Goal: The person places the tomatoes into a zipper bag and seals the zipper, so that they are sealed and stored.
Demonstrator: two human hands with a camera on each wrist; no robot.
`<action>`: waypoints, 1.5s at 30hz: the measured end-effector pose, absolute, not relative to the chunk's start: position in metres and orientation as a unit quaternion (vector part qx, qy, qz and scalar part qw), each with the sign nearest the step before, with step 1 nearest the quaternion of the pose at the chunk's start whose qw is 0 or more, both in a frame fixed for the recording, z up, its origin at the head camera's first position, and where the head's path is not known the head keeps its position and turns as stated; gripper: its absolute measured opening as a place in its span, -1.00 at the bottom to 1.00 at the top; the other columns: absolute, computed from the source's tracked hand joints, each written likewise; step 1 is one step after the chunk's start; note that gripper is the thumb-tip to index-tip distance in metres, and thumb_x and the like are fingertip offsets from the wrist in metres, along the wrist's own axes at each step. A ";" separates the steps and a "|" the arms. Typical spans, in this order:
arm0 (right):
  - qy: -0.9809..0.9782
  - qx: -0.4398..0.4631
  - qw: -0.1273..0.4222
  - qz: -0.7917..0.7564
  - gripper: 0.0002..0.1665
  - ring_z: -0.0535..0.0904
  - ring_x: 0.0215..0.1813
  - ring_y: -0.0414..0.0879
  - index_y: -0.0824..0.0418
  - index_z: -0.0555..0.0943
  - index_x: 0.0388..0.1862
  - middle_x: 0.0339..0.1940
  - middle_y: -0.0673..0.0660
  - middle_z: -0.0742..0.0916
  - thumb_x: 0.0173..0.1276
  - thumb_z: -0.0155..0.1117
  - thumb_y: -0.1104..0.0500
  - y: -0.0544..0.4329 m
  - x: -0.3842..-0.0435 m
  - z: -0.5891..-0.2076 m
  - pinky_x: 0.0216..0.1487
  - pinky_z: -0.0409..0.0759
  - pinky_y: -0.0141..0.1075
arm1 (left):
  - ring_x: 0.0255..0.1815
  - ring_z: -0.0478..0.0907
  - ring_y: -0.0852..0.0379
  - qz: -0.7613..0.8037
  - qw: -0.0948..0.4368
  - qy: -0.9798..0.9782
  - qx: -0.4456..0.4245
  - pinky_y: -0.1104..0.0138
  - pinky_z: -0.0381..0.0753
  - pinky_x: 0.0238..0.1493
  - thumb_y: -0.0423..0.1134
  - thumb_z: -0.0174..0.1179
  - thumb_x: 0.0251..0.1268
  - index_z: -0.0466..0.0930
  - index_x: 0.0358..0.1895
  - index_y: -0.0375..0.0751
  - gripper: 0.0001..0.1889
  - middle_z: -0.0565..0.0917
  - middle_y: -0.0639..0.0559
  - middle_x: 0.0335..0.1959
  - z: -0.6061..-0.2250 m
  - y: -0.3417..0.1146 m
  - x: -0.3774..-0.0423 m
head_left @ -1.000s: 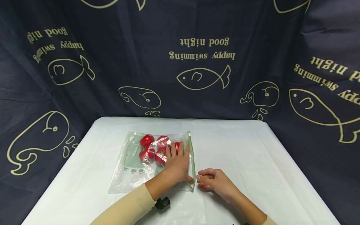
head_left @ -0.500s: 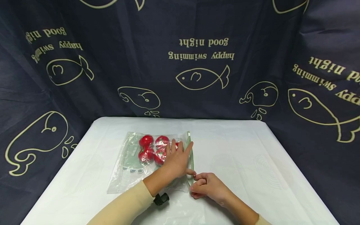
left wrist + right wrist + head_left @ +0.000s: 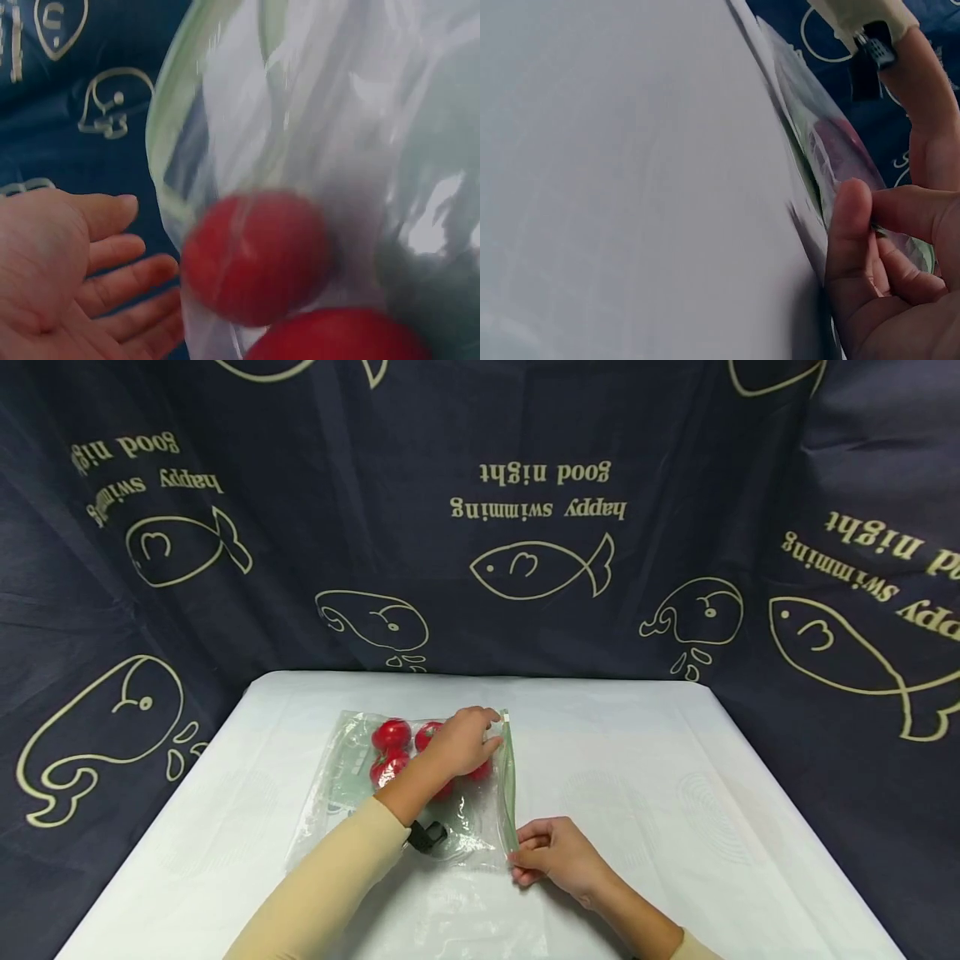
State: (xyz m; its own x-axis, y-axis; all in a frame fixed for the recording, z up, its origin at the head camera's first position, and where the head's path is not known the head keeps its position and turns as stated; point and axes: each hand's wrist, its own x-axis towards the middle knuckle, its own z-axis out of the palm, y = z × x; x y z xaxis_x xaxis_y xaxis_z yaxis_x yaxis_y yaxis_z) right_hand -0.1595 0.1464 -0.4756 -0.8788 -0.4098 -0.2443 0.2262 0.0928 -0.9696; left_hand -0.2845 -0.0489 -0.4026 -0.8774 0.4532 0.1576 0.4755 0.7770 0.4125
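Observation:
A clear zip bag (image 3: 480, 852) with a green zip strip (image 3: 508, 777) along its right edge lies flat on the white table. Several red tomatoes (image 3: 392, 736) show through its plastic. My left hand (image 3: 459, 739) reaches over the bag, its fingertips close to the strip's far corner. In the left wrist view that hand (image 3: 60, 277) has loose, spread fingers beside the bag's edge and one tomato (image 3: 259, 259). With thumb and fingers, my right hand (image 3: 558, 860) pinches the strip's near corner. The left forearm hides part of the bag and some tomatoes.
A white cloth covers the table (image 3: 637, 760). Behind and at both sides hangs a dark blue curtain (image 3: 540, 635) printed with fish and whales. A black camera (image 3: 429, 837) sits on the left wrist, over the bag.
My left hand has left the bag's middle and moved away from me to the strip's far corner. My right hand has come left and taken the strip's near corner.

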 end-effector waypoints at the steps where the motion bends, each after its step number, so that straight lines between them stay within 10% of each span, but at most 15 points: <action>1: 0.700 -0.065 0.233 -0.672 -0.62 0.75 -0.41 -0.14 0.58 0.53 0.00 -0.37 0.15 0.78 0.30 0.42 0.39 0.147 -0.160 -0.476 -0.32 0.76 -0.31 | 0.12 0.69 -0.07 -0.230 0.023 -0.941 -0.247 0.07 0.65 0.20 -0.17 0.29 0.44 0.62 0.24 -0.27 -0.59 0.73 -0.18 0.07 -0.402 -0.050 -0.290; 18: 0.706 -0.058 0.227 -0.668 -0.64 0.67 -0.49 -0.21 0.54 0.56 -0.06 -0.45 0.06 0.75 0.33 0.45 0.29 0.151 -0.162 -0.477 -0.43 0.69 -0.40 | 0.45 0.45 -0.11 -0.207 -0.117 -0.931 -0.276 0.09 0.39 0.49 -0.24 0.05 0.55 0.32 0.51 -0.29 -0.46 0.54 -0.24 0.39 -0.408 -0.043 -0.360; 24: 0.709 -0.056 0.229 -0.664 -0.60 0.68 -0.48 -0.20 0.56 0.55 -0.02 -0.42 0.07 0.76 0.32 0.45 0.30 0.154 -0.162 -0.476 -0.43 0.69 -0.39 | 0.29 0.55 -0.05 -0.228 -0.181 -0.920 -0.261 0.11 0.49 0.37 -0.24 0.06 0.55 0.29 0.53 -0.24 -0.45 0.59 -0.21 0.30 -0.409 -0.041 -0.364; 35: 0.712 -0.062 0.234 -0.660 -0.63 0.68 -0.47 -0.20 0.54 0.57 -0.06 -0.43 0.06 0.77 0.31 0.46 0.29 0.160 -0.164 -0.474 -0.42 0.69 -0.38 | -0.16 0.55 0.15 -0.262 -0.161 -0.915 -0.261 0.32 0.58 -0.03 -0.26 0.23 0.47 0.73 0.10 -0.22 -0.75 0.76 -0.05 -0.02 -0.408 -0.047 -0.377; 45: 0.736 -0.063 0.228 -0.634 -0.54 0.67 -0.43 -0.17 0.57 0.58 0.02 -0.37 0.10 0.74 0.31 0.47 0.26 0.182 -0.170 -0.469 -0.40 0.68 -0.39 | -0.30 0.55 0.17 -0.340 -0.161 -0.893 -0.247 0.41 0.48 -0.26 -0.30 0.22 0.48 0.72 -0.05 -0.22 -0.86 0.72 -0.03 -0.24 -0.408 -0.055 -0.374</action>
